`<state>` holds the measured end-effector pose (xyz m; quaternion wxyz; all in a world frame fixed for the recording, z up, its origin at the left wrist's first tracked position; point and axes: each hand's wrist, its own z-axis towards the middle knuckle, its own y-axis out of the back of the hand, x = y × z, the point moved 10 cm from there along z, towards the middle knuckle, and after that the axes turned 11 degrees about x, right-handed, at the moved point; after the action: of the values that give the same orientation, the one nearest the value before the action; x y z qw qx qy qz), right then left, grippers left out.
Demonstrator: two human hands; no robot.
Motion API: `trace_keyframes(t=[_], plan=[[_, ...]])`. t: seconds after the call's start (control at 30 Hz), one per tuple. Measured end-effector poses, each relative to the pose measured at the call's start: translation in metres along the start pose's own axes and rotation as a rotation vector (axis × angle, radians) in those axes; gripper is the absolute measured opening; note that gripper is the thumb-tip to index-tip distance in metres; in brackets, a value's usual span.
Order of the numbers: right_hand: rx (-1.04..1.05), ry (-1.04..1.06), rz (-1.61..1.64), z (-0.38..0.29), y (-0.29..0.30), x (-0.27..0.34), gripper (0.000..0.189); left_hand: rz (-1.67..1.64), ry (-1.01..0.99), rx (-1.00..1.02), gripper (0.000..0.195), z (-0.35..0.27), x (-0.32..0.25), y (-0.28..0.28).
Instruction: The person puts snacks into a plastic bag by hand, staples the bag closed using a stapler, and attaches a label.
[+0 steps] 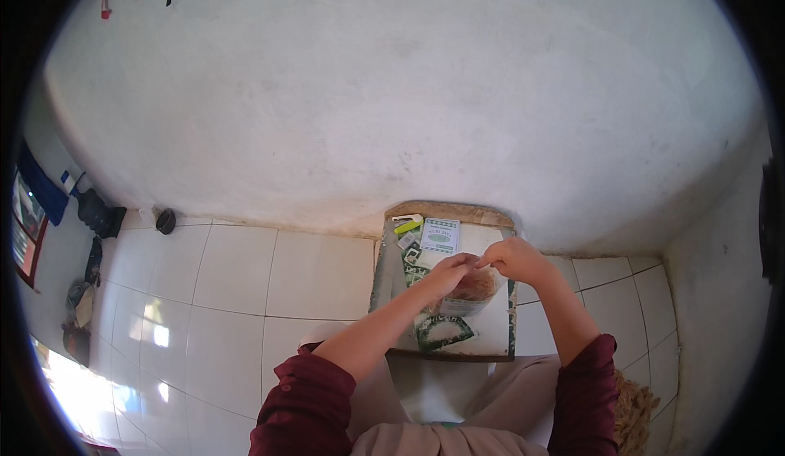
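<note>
My left hand (pixel 452 273) and my right hand (pixel 512 260) meet over a small low table (pixel 392 327), their fingers pinching the top of a clear plastic bag (pixel 469 293). Brownish food shows through the plastic, and its lower front bears printing. Behind the hands lie printed paper labels (pixel 440 235) with green patterns. At the table's back left corner rests a green and white stapler (pixel 408 223), with a small box (pixel 407 240), perhaps of staples, just in front of it.
A pale wall (pixel 392 118) rises behind the table. White floor tiles (pixel 227 272) lie on both sides. Brownish pieces (pixel 635 416), possibly snacks, are heaped at the lower right. A dark bowl (pixel 165 221) and a large water bottle (pixel 93 210) stand at the far left.
</note>
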<state>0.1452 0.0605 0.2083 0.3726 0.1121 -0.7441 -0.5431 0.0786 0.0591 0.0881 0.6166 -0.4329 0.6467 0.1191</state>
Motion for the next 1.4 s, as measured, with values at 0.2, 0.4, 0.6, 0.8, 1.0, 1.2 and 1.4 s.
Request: trace_keyframes(t=[0.2, 0.4, 0.6, 0.8, 1.0, 1.2, 1.4], plan=[[-0.023, 0.013, -0.014, -0.006, 0.0, 0.002, 0.023, 0.418, -0.06, -0.073, 0.027, -0.005, -0.021, -0.003], [0.012, -0.076, -0.106, -0.011, 0.003, 0.008, 0.017, 0.621, -0.244, -0.242, 0.021, -0.016, -0.036, -0.01], [-0.116, -0.247, -0.139, -0.013, 0.026, 0.027, 0.014, 0.596, -0.193, -0.257, 0.021, -0.017, -0.03, -0.009], [0.095, -0.322, -0.407, -0.005, 0.004, -0.006, 0.018, 0.609, -0.27, -0.265, 0.022, -0.014, -0.033, -0.013], [-0.209, -0.443, -0.044, -0.04, 0.077, -0.019, 0.017, 0.674, -0.212, -0.293, 0.022, -0.022, -0.032, -0.008], [-0.468, -0.208, 1.023, -0.078, 0.016, -0.08, 0.047, 0.754, -0.365, -0.353, 0.02, -0.019, -0.033, -0.011], [-0.558, -0.091, 1.317, -0.047, -0.092, -0.087, 0.044, 0.527, -0.27, -0.267, 0.019, -0.014, -0.022, -0.012]])
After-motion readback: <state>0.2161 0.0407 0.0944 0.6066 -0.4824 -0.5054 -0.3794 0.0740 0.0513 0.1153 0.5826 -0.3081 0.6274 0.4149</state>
